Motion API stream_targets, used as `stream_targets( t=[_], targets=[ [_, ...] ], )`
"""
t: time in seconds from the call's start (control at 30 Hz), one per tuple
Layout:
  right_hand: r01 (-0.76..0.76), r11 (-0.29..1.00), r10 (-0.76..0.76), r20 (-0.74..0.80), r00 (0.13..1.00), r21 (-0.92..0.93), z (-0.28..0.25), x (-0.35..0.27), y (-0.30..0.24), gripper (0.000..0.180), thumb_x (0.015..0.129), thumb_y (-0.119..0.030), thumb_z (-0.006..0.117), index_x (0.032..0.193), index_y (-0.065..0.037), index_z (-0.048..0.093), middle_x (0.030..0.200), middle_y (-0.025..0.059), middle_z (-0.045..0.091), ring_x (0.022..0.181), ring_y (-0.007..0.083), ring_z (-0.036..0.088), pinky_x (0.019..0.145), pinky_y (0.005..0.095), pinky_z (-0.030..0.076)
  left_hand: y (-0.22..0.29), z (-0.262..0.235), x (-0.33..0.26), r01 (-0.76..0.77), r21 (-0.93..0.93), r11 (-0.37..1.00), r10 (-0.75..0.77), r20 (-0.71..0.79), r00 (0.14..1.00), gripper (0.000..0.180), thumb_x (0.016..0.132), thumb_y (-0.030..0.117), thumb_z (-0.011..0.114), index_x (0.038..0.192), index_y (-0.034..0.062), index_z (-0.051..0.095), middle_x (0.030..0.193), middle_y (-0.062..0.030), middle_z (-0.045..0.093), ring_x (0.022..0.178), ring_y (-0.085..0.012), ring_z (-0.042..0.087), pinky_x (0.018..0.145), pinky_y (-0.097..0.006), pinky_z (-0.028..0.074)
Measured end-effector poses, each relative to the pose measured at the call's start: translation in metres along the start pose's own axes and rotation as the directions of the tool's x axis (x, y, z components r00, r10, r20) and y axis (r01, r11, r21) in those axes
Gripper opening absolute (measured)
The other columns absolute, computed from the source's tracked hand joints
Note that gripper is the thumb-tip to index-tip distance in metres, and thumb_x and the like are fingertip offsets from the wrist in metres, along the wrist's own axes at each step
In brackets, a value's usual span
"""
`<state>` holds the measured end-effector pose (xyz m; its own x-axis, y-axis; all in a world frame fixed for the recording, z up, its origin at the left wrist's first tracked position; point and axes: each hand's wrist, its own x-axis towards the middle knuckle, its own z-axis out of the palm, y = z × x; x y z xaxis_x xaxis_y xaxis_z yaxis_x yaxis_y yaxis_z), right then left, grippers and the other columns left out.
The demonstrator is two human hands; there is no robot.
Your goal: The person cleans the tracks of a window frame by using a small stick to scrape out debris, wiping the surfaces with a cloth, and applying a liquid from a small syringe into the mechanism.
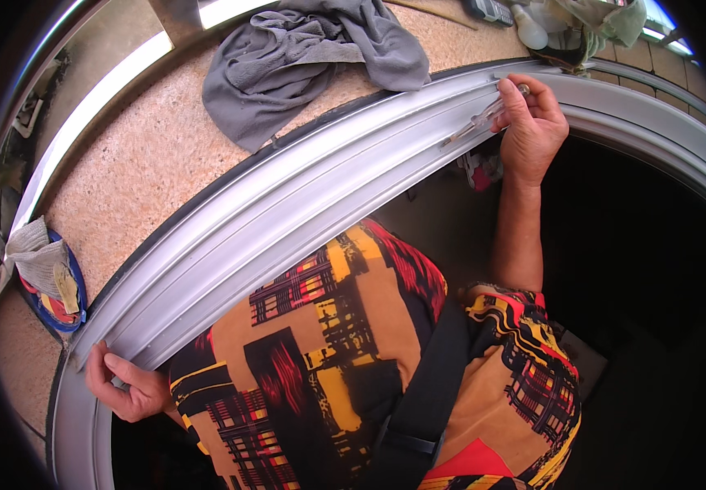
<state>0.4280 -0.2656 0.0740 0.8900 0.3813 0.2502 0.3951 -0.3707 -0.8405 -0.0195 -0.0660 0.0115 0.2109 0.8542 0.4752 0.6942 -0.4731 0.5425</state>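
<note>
A silvery metal window track (288, 200) with several lengthwise grooves curves across the view in front of my body. My right hand (537, 131) is closed round a small screwdriver (477, 122) with a clear handle. Its thin shaft slants down to the left, the tip over the track's inner edge. At the left end of the track, my left hand (128, 388) has thumb and forefinger drawn together by the frame corner. What lies between those fingertips, if anything, is too small to make out.
Beyond the track runs a speckled stone ledge (133, 163) with a crumpled grey cloth (296, 65). A blue-rimmed container (71, 286) with a pale glove (31, 241) stands at the left. At the far right sit a light bulb (530, 28) and a dark handheld device (490, 11).
</note>
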Motion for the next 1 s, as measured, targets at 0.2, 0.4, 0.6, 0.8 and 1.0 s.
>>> stream_targets(
  t=[0.2, 0.4, 0.6, 0.8, 1.0],
  targets=[
    [0.053, 0.978, -0.028, -0.122, 0.992, 0.203, -0.011, -0.016, 0.000, 0.019, 0.084, -0.001, 0.077, 0.099, 0.003, 0.067, 0.059, 0.0000, 0.058, 0.047, 0.0065, 0.051, 0.045, 0.0197, 0.039, 0.062, -0.022, 0.053, 0.066, -0.347, 0.935, 0.112, 0.469, 0.876, 0.023, 0.096, -0.002, 0.054, 0.115, -0.0058, 0.065, 0.103, -0.0136, 0.062, 0.092, -0.0196, 0.058, 0.082, -0.029, 0.045],
    [0.136, 0.924, -0.101, -0.116, 0.988, 0.356, 0.003, -0.039, -0.008, 0.022, 0.084, 0.000, 0.076, 0.103, 0.002, 0.065, 0.082, 0.0080, 0.066, 0.053, 0.0063, 0.054, 0.048, 0.0186, 0.046, 0.128, 0.070, 0.108, -0.484, -0.550, 0.681, 0.730, 0.561, 0.390, 0.054, 0.074, -0.006, 0.068, 0.125, 0.0106, 0.067, 0.105, -0.0118, 0.057, 0.096, -0.0289, 0.055, 0.080, -0.039, 0.049],
    [-0.006, 0.930, 0.043, -0.094, 0.995, 0.368, -0.004, -0.079, -0.004, 0.025, 0.084, 0.000, 0.076, 0.106, 0.002, 0.064, 0.083, 0.0095, 0.067, 0.056, 0.0064, 0.055, 0.050, 0.0182, 0.047, 0.153, 0.148, 0.094, -0.624, -0.691, 0.365, 0.897, 0.440, 0.037, 0.053, 0.082, 0.016, 0.065, 0.134, 0.0164, 0.061, 0.120, -0.0119, 0.050, 0.119, -0.0292, 0.049, 0.099, -0.041, 0.043],
    [-0.148, 0.933, 0.200, -0.129, 0.971, 0.328, -0.007, -0.114, 0.000, 0.024, 0.085, 0.003, 0.074, 0.107, 0.004, 0.063, 0.082, 0.0102, 0.067, 0.055, 0.0073, 0.056, 0.050, 0.0187, 0.048, 0.141, 0.164, 0.091, -0.551, -0.746, 0.375, 0.856, 0.507, -0.103, 0.053, 0.083, 0.015, 0.064, 0.136, 0.0163, 0.059, 0.122, -0.0136, 0.050, 0.120, -0.0297, 0.048, 0.102, -0.040, 0.039],
    [-0.165, 0.922, 0.222, -0.131, 0.966, 0.350, -0.010, -0.117, 0.002, 0.024, 0.085, 0.003, 0.073, 0.107, 0.005, 0.063, 0.083, 0.0110, 0.067, 0.055, 0.0070, 0.056, 0.050, 0.0182, 0.048, 0.154, 0.163, 0.101, -0.677, -0.716, 0.169, 0.877, 0.423, -0.228, 0.050, 0.085, 0.017, 0.059, 0.134, 0.0082, 0.059, 0.123, -0.0136, 0.050, 0.125, -0.0276, 0.046, 0.101, -0.039, 0.038]
  ],
)
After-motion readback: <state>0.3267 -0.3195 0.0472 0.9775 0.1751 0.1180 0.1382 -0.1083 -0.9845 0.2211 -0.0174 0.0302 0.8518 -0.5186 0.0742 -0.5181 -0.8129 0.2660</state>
